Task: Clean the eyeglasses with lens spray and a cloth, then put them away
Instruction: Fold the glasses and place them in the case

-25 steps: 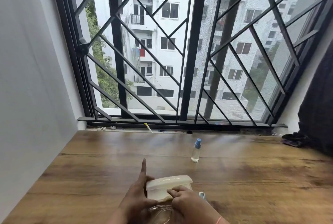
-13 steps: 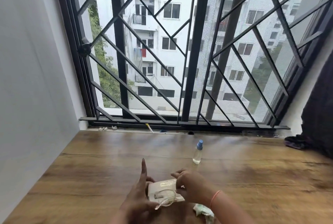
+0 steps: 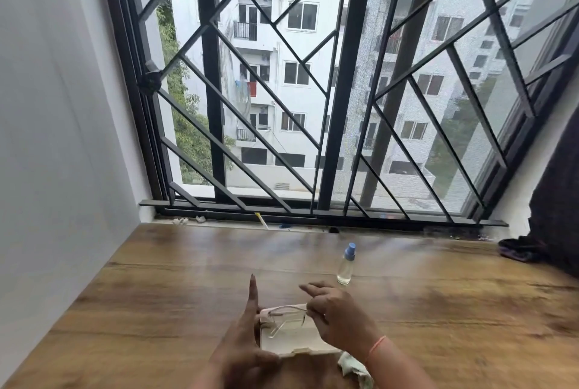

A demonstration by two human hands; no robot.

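L hand (image 3: 242, 343): near-left on the desk (image 3: 156, 310). It braces the left edge of the case (image 3: 294, 340), thumb curled at the near-left corner. Index finger points straight up and touches nothing.
Case: pale box, lying open and flat between both hands. Inside looks bare.
Eyeglasses (image 3: 288, 315): clear frame, held just over the far part of the open case. One temple hangs down toward the case floor. Can't tell if it touches.
R hand (image 3: 340, 318): thumb + forefinger pinch the eyeglasses at the right hinge end; other fingers are spread and free. Pink band on the wrist.
Handling (est.): very light, thin plastic and fairly stiff, but the temples flex and the hinges are weak. Lenses smear and scratch easily, and the smooth frame is prob. slippery.
Grip pt (est.): hold by the frame rim or hinge corner, as it's held at present. Stay off the lenses, and fold the temples by their ends.
Cloth (image 3: 354, 368): pale and soft, crumpled near-right of the case under the R wrist.
Spray bottle (image 3: 345, 266): small, clear w/ blue cap, upright, far-right of the hands, apart from them.
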